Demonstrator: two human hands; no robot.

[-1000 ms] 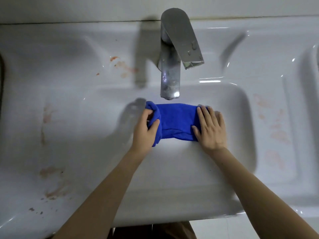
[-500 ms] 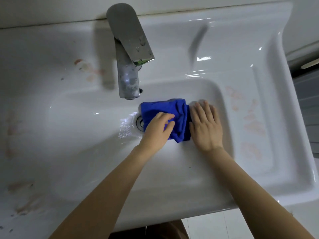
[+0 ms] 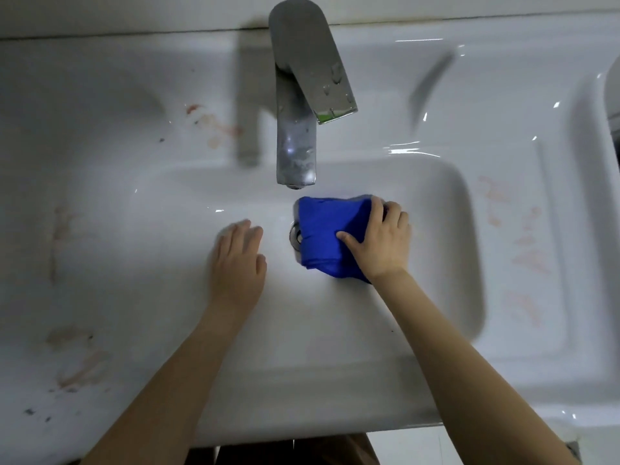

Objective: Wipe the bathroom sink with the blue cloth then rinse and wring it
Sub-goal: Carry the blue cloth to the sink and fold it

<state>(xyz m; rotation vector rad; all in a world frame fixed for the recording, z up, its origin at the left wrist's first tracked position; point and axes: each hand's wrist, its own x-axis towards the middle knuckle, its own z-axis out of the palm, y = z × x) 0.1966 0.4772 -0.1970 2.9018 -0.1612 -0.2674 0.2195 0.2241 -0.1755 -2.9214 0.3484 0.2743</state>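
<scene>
- Right hand (image 3: 379, 245) is gripping the bunched blue cloth (image 3: 320, 229), which is lying in the sink (image 3: 446, 209) basin partly over the drain (image 3: 294, 234).
- Left hand (image 3: 238, 260) is resting flat with relaxed fingers, holding nothing.
- Probably needing firm, overlapping strokes out to the stains (image 3: 523, 229).

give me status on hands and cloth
Right hand grips blue cloth, partly over drain. Left hand open, apart from cloth. Nothing in the way.

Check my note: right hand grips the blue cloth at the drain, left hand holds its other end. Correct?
No. In the head view the left hand is open, apart from the blue cloth; only the right hand grips it, at the drain.
</scene>
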